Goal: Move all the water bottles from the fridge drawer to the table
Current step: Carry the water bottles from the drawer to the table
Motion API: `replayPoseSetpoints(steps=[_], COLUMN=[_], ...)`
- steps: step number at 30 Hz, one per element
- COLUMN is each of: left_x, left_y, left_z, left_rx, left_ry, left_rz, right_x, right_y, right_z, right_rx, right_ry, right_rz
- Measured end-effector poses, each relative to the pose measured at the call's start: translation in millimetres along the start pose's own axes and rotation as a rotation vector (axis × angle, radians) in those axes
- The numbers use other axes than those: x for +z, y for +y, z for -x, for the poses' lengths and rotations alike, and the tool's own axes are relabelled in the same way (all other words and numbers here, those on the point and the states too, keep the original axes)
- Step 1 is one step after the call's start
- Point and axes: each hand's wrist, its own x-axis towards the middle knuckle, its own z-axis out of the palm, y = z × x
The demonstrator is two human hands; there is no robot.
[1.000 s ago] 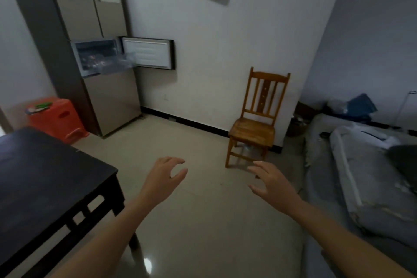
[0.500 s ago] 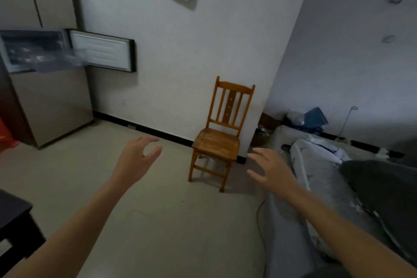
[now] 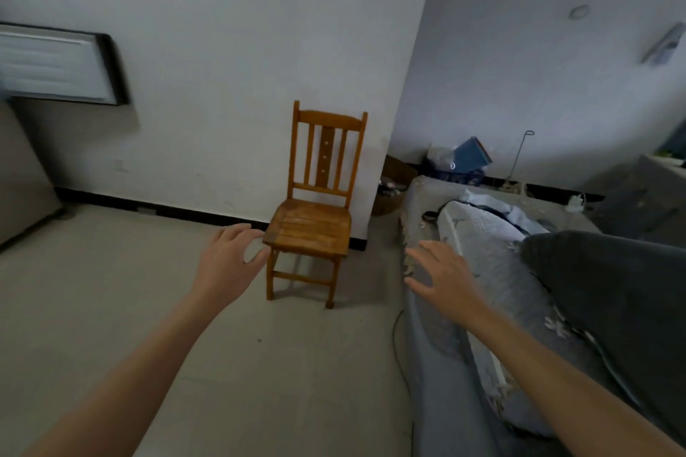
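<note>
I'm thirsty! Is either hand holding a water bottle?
No, the left hand and the right hand both reach forward with nothing in them.

Orange-brown wooden chair (image 3: 315, 204) — white wall (image 3: 241, 48), grey floral-patterned bedcover (image 3: 493, 271).

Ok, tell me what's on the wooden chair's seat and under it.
The wooden chair seat shows only bare slats. Under it are its rungs and the floor. The left hand overlaps the seat's front corner, hiding a sliver.
</note>
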Motion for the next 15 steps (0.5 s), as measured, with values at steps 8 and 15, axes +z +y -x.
replayPoseSetpoints(steps=[8,15], left_x=[36,63], left_y=[28,55], left_z=[-82,-140], left_rx=[-0.052,-0.131], left_ry=[0.129,0.242], left_rz=[-0.117,-0.124], right_x=[-2,4], right_y=[71,113], right_z=[-103,-193], right_rx=[-0.104,-0.327], right_ry=[0.034,0.034], right_rz=[0.047,0.006])
